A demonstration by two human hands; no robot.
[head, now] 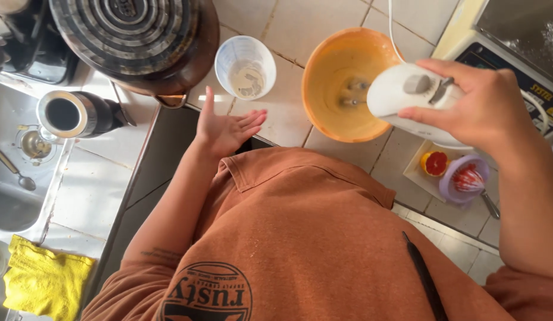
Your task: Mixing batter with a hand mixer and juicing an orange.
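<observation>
right hand (467, 104) grips mixer (407, 98); left hand (229, 128) empty

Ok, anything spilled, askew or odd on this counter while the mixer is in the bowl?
Nothing stands out. The right hand holds the white hand mixer with its beaters inside the orange bowl; the left hand is open and empty near the measuring cup. No spill shows on the tiles.

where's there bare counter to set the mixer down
Bare tiles lie between the measuring cup and the orange bowl, and beyond both. It is crowded right of the bowl: scale, cutting board with juicer. The left hand is empty.
</observation>
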